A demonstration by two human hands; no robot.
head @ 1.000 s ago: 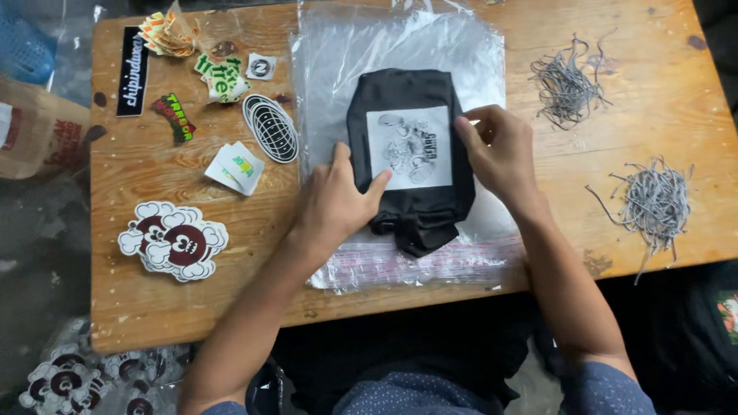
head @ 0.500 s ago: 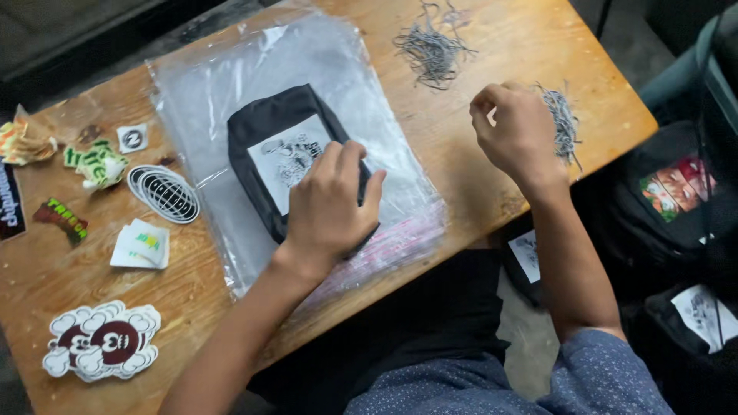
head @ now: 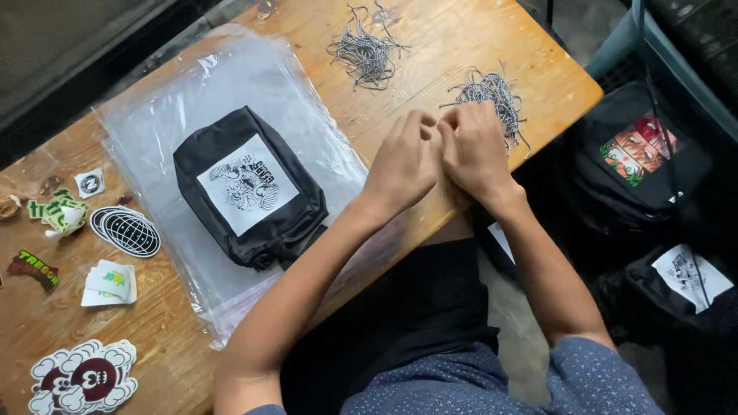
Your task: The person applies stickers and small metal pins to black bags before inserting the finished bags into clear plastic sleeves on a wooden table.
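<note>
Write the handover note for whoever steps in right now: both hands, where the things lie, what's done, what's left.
Left hand: off the pouch, fingertips meeting the right hand's at the near edge of the right-hand cord pile.
Right hand: beside that grey cord pile, fingers pinched; whether a cord is in its grip cannot be told.
Black pouch with white printed patch lies on the clear plastic bag, not inside it.
Second cord pile sits further back on the wooden table.
Stickers lie at the left.
Done: pouch laid on bag.
Left: no cord shows on the pouch; bag unsealed.
</note>
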